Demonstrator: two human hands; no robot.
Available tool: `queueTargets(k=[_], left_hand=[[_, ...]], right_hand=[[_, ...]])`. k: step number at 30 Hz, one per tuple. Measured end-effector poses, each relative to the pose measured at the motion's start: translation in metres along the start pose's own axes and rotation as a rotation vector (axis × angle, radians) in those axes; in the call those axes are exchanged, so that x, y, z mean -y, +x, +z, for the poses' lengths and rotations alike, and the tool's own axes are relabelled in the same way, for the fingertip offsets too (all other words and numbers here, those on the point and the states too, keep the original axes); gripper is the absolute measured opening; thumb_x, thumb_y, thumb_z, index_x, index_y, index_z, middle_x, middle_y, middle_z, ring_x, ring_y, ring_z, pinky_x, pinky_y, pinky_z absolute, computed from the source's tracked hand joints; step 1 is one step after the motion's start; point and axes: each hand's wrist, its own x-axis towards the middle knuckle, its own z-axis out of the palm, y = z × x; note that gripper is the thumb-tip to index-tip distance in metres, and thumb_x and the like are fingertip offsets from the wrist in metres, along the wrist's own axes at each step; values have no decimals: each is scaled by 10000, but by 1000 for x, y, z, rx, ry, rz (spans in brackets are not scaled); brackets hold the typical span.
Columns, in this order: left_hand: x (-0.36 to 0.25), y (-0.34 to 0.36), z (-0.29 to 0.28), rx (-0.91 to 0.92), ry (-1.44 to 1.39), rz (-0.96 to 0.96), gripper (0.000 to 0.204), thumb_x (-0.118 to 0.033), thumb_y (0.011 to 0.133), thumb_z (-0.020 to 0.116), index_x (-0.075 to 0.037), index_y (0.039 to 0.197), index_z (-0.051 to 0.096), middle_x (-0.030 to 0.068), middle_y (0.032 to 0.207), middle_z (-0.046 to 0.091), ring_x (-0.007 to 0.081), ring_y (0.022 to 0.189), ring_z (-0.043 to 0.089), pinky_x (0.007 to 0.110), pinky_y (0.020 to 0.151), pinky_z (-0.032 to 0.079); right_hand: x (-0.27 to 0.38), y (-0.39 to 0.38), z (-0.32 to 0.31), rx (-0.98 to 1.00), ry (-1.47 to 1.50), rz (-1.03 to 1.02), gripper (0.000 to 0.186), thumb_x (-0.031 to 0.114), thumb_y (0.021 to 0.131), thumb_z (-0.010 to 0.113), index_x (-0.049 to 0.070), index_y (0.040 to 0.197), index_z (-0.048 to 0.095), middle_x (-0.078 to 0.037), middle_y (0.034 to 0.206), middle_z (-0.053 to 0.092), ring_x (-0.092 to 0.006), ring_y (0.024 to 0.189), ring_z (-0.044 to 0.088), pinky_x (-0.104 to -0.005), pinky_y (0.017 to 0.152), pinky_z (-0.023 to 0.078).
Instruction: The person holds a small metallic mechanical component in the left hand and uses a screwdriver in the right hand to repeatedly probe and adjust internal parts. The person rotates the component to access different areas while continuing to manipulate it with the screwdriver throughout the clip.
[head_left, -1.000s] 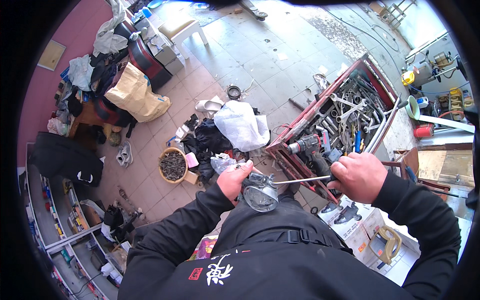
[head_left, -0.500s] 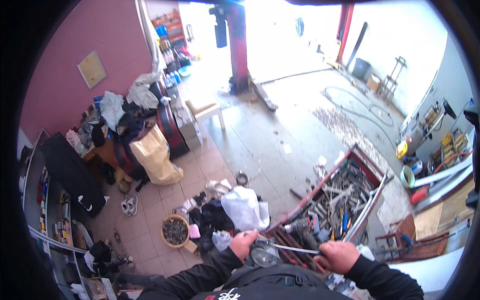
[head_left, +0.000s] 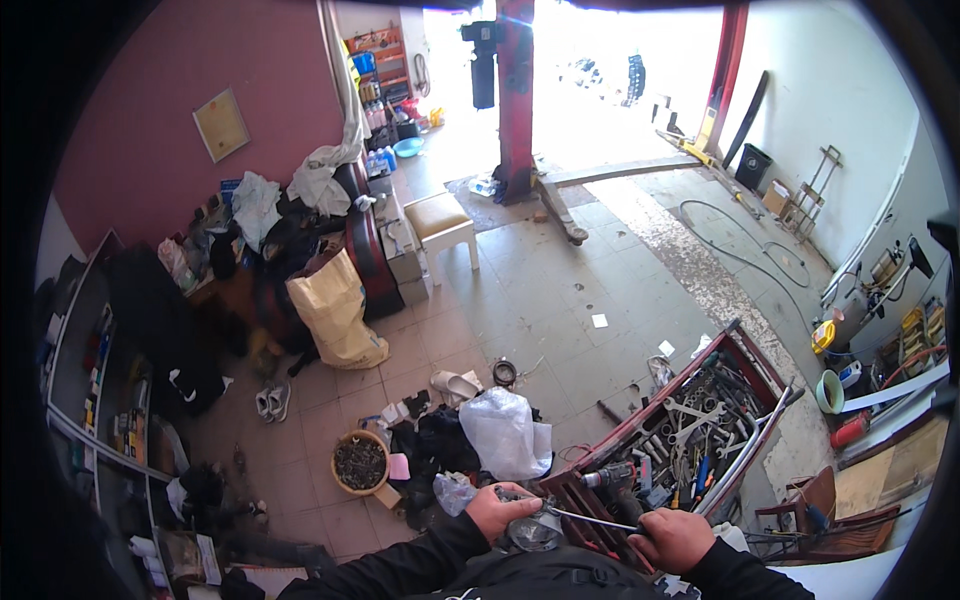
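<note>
My right hand (head_left: 676,539) is closed in a fist round a screwdriver (head_left: 596,521), its handle hidden by the fingers. The long thin metal shaft reaches left to a small grey metal part (head_left: 522,496) pinched in my left hand (head_left: 498,513). Just below that part, close to my body, is a round clear glassy piece (head_left: 535,537); whether it is joined to the part I cannot tell. Both hands work low in front of my waist. Beyond them stands an open red tool drawer (head_left: 640,410) full of wrenches and sockets, with a power drill (head_left: 607,475) at its near end.
Left of the drawer lie a white plastic bag (head_left: 500,430) and black bags. A round basket (head_left: 362,488) of small dark metal pieces stands further left. Shelves (head_left: 75,440) line the left side. A stool (head_left: 440,222) and a red lift post (head_left: 516,110) stand further off.
The view has tilted and shifted, so the room sits a little lower and further right. Both hands keep their holds, with the shaft still spanning between them.
</note>
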Motion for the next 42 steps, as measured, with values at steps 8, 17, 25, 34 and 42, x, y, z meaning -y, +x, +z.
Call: queueTargets(k=[8,17,25,34,42], left_hand=[[-3,-14,-13,-40,213,111,392,-343,981,952,-4,1138,832,58,1032,826,125,961,734,307,895,585],[-77,-3,-29,37,140,258,341,-294,998,909,-10,1139,780,33,1013,806,105,946,718,298,887,578],[-95,-27,-19,63,58,275,334,-261,998,911,1,1151,770,21,1014,796,86,931,695,279,865,555],[-105,-38,-9,8,388,353,377,-306,986,945,-5,1142,779,-11,969,762,48,880,648,253,796,533],[-104,-33,-1,64,252,326,337,-268,1006,924,-5,1165,785,12,1001,804,62,918,688,268,831,554]], right_hand=[[1,17,-4,83,121,-66,391,468,1028,812,92,1059,710,-137,974,744,-395,901,774,-512,745,612],[6,57,-40,1,201,-78,323,350,1003,843,78,1131,725,-164,966,730,-429,919,745,-527,781,596],[23,54,-59,-37,182,-159,299,311,1068,764,27,1057,671,-178,939,662,-450,875,688,-540,759,548],[28,42,-77,81,142,-120,325,321,1087,756,28,1021,632,-206,816,653,-475,797,699,-569,677,526],[23,42,-78,31,144,-136,332,314,1078,764,36,983,608,-191,805,655,-467,781,700,-562,675,531]])
